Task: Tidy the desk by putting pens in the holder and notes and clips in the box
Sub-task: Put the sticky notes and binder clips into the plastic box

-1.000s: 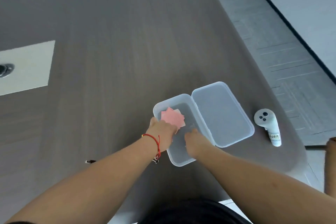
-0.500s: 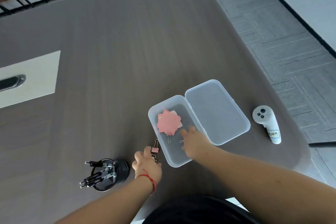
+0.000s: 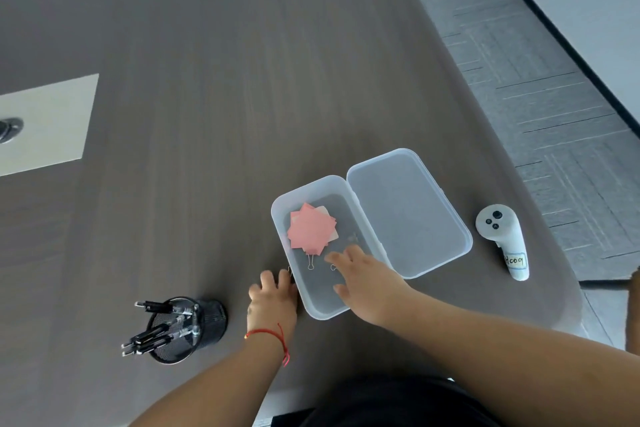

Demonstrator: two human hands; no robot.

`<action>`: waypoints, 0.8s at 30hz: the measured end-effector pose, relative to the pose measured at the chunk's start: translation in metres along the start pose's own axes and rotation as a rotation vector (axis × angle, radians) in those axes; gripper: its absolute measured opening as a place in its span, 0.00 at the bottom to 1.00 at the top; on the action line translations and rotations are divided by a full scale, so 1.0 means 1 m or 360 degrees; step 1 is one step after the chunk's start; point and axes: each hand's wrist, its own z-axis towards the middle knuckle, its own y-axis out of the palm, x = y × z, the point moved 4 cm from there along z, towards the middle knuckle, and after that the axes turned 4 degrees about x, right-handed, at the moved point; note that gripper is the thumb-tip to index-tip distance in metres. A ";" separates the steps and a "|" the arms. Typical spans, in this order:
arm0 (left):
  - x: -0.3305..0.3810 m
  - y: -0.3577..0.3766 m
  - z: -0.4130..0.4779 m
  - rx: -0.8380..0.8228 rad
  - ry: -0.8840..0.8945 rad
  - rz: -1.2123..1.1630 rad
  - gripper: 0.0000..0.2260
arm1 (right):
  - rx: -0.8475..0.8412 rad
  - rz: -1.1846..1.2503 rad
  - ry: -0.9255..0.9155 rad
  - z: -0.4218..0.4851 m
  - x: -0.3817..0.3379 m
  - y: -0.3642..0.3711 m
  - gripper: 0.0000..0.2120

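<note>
While the clear plastic box sits open on the grey-brown desk, its hinged lid lies flat to the right of the tray. Pink sticky notes lie fanned in a loose stack in the far half of the tray. Just nearer the person, a binder clip pokes its wire handles out from under the stack.

Right hand reaches into the tray from the near right, fingers loosely spread and palm down, fingertips beside a second clip that is mostly hidden; whether the hand grips anything cannot be told.

Left hand rests on the desk against the tray's outer left wall, fingers curled downward. A thin wire loop shows at its fingertips by the box rim; whether the fingers pinch it cannot be told. A red string bracelet circles that wrist.

Black mesh pen holder stands well left of the left hand, holding several black pens. A white handheld controller with a handwritten label lies right of the lid, near the desk edge.
</note>
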 end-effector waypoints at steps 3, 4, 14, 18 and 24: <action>-0.008 0.019 0.009 -0.0002 0.0064 -0.0071 0.06 | 0.0025 0.0072 -0.0020 -0.004 -0.002 -0.003 0.21; -0.006 0.016 0.009 0.0005 0.0072 -0.0084 0.03 | 0.0022 0.0105 -0.0015 -0.006 -0.002 -0.004 0.21; -0.013 0.023 0.016 -0.0005 0.0129 -0.0119 0.19 | 0.0223 0.0294 -0.0056 -0.020 0.005 -0.032 0.14; -0.013 0.008 0.008 0.0029 0.0037 -0.0049 0.15 | 0.0440 0.0408 0.0092 -0.047 0.040 -0.049 0.08; -0.019 0.010 0.012 0.0014 0.0019 -0.0132 0.16 | 0.0697 0.0568 0.0444 -0.073 0.093 -0.060 0.11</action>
